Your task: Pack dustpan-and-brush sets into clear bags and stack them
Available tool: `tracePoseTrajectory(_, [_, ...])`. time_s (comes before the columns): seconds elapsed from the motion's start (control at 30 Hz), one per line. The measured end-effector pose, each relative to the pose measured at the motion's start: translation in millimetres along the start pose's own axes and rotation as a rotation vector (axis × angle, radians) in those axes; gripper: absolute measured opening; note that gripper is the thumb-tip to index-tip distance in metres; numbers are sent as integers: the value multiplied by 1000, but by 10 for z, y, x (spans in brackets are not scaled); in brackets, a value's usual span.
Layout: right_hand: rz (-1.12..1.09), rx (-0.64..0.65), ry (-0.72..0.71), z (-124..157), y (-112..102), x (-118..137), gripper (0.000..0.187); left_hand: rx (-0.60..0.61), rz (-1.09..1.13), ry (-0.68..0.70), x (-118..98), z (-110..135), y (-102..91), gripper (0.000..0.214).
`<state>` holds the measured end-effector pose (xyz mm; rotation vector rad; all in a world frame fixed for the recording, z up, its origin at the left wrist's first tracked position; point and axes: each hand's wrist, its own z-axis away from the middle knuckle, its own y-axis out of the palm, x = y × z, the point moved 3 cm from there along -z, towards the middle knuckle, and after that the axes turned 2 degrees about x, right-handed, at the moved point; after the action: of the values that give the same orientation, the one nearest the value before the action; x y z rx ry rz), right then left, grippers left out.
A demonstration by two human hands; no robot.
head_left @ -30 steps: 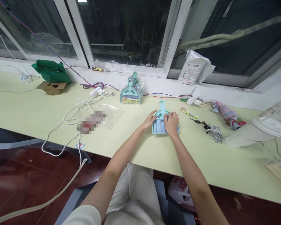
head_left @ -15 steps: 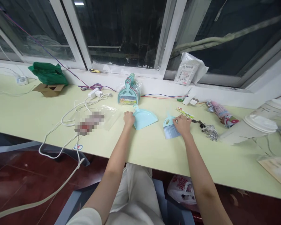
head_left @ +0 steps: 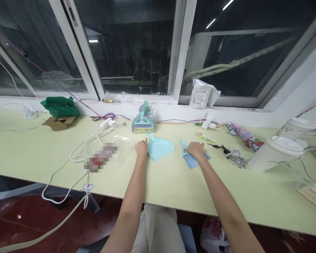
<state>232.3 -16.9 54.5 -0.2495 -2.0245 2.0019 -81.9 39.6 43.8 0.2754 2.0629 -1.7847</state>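
Note:
A small light-blue dustpan (head_left: 160,148) lies on the pale green table (head_left: 173,179), its handle pointing toward the window. My left hand (head_left: 141,149) rests against its left edge with fingers curled on the handle side. To the right lies a matching little brush (head_left: 191,158) with pale blue bristles. My right hand (head_left: 195,149) lies on top of the brush, fingers closed over its head. A clear bag with a stack of the same dustpan sets (head_left: 143,122) stands just behind, near the window sill.
White cables and chargers (head_left: 94,137) trail over the table's left part and off its front edge. A flat clear plastic bag (head_left: 121,147) lies left of my left hand. Keys (head_left: 233,154), a folded umbrella (head_left: 244,133) and lidded cups (head_left: 279,149) sit to the right.
The brush and dustpan, held together one second ago, have been pulled apart. The dustpan went left with my left hand, the brush right with my right. The camera tilted up.

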Motion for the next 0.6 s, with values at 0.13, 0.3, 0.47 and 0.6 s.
tracePoseTrajectory(0.13, [-197, -77, -108, 55, -94, 321, 23, 127, 65, 147, -200, 85, 96, 27])
tracePoseTrajectory(0.3, [-240, -65, -273, 167, -13, 767, 14, 253, 118, 471, -556, 375, 272, 31])
tracePoseTrajectory(0.47, [-226, -81, -334, 144, 25, 770, 10, 94, 4, 788, -706, 556, 220, 26])
tracePoseTrajectory(0.6, [-271, -41, -399, 133, 22, 706, 9, -58, -114, 824, -697, 518, 114, 35])
